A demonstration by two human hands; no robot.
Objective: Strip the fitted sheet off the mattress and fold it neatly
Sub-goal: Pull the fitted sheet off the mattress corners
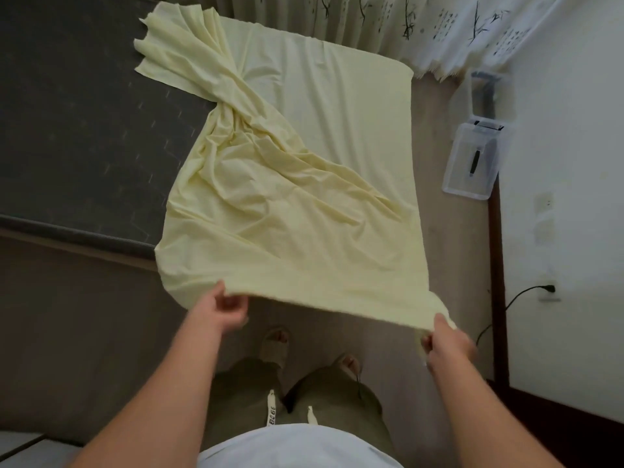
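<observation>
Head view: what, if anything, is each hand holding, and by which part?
Both grip the pale yellow fitted sheet by its near edge: the left hand towards its left end, the right hand at its right end.

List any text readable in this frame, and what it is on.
Drawstring tip: dark printed characters, too blurred to read with certainty.
Curtain: small columns of marks beside the bamboo print, too small to read.
Nothing else shows any text.

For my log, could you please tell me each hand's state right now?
Left hand: grips the sheet at its near edge.
Right hand: pinches the same edge.
</observation>
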